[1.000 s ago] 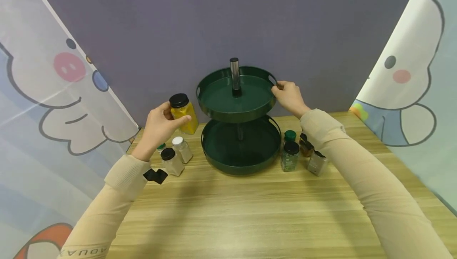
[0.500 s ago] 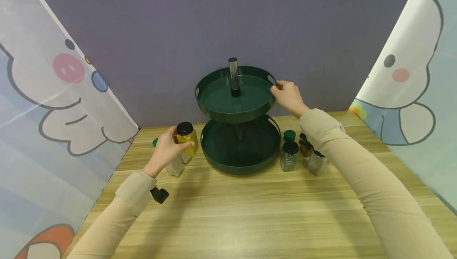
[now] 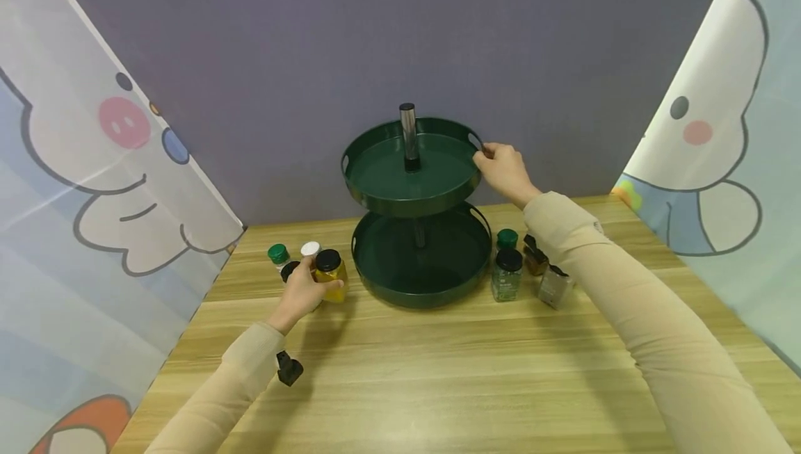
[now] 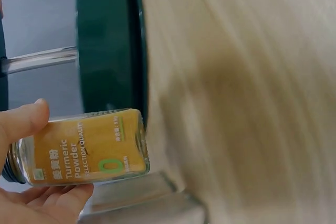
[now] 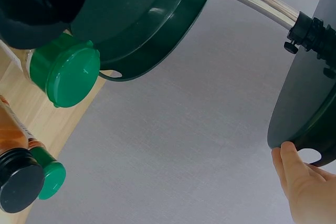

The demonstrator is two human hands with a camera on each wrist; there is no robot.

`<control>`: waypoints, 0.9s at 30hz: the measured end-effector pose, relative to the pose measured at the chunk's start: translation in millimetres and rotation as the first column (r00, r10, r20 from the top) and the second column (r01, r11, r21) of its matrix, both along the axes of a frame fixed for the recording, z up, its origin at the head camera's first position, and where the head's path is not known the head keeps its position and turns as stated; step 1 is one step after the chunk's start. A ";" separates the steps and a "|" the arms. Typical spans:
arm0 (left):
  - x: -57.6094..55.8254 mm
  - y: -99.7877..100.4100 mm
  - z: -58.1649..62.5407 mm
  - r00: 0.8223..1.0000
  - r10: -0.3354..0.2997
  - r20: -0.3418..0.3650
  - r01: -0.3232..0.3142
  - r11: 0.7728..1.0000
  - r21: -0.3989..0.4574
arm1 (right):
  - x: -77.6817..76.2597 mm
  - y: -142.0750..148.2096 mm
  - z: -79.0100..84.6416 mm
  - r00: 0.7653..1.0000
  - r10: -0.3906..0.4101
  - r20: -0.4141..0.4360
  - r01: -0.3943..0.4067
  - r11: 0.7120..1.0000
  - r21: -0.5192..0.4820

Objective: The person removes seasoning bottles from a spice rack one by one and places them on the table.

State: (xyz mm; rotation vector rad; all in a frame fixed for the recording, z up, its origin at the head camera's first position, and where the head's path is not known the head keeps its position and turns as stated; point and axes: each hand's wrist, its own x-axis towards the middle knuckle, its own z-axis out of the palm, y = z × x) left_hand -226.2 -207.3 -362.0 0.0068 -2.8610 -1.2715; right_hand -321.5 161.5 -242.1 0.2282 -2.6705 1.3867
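Observation:
My left hand [image 3: 300,295] grips a black-lidded glass jar of turmeric powder [image 3: 334,290], thumb on one side and fingers on the other. Yellow powder and printed lettering show on the jar [image 4: 89,145] in the left wrist view. It stands low over the table, left of a dark green two-tier round tray stand [image 3: 409,299]. At the stand's right side, my right hand [image 3: 505,170] pinches the upper tray's rim [image 3: 407,208] by its handle cutout. Fingertips [image 5: 287,150] lie right at that cutout in the right wrist view.
Beside the left hand stand a green-capped jar [image 3: 278,254], a white-capped jar [image 3: 311,249] and a partly hidden black-lidded jar [image 3: 290,270]. Several spice jars, including a black-lidded one [image 3: 507,277], stand right of the stand. A grey wall [image 3: 281,92] rises behind the wooden table [image 3: 413,377].
My left hand has brought the turmeric jar down from beside the upper tray to near the table, slightly toward me. My right hand stays on the upper tray's rim.

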 end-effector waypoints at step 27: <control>0.7 2.9 -27.4 0.999 -0.011 -0.043 0.015 0.996 0.086 | 1.3 -3.2 -0.4 1.000 -0.010 -0.007 0.010 1.000 -0.018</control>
